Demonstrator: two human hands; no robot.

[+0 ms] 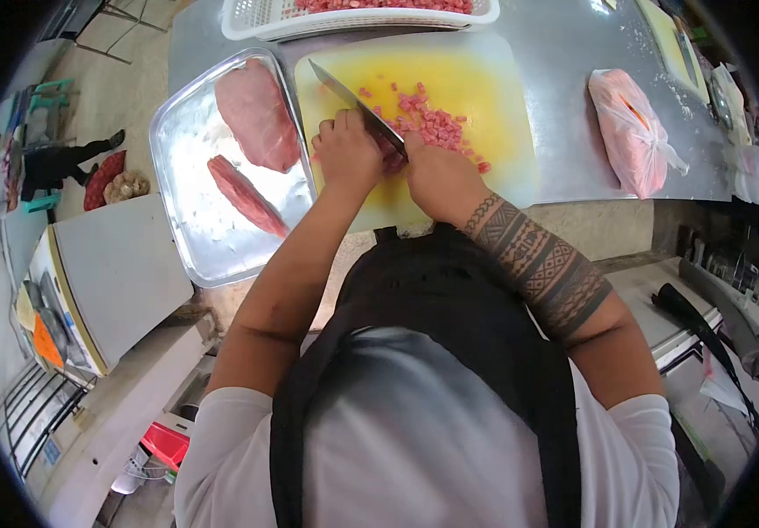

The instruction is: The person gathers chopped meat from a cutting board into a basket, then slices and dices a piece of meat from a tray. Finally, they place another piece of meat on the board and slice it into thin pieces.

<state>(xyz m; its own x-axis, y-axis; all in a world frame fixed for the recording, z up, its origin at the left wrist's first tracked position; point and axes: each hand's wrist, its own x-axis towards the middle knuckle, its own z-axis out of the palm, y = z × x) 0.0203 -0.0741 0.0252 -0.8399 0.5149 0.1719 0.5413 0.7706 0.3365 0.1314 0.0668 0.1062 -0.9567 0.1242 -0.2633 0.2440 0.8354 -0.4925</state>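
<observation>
My right hand (pixel 439 179) is closed round the handle of a kitchen knife (pixel 351 99), whose blade points up and to the left across the cutting board (pixel 507 97). Close against the blade, my left hand (pixel 347 154) has its fingers curled down on a piece of raw meat (pixel 390 158), mostly hidden between the hands and the knife. Small diced meat (pixel 437 126) lies in a loose heap just beyond the blade. To the left, a metal tray (pixel 188 202) bears a thick slab of raw meat (pixel 258 114) and a narrower strip (pixel 246 195).
A white plastic basket (pixel 362 24) of diced meat stands at the table's back. On the right lies a filled plastic bag (pixel 627 132), with another board (pixel 671 44) further back. At far left, a person's leg (pixel 72 167) shows near a red mesh sack (pixel 104 179).
</observation>
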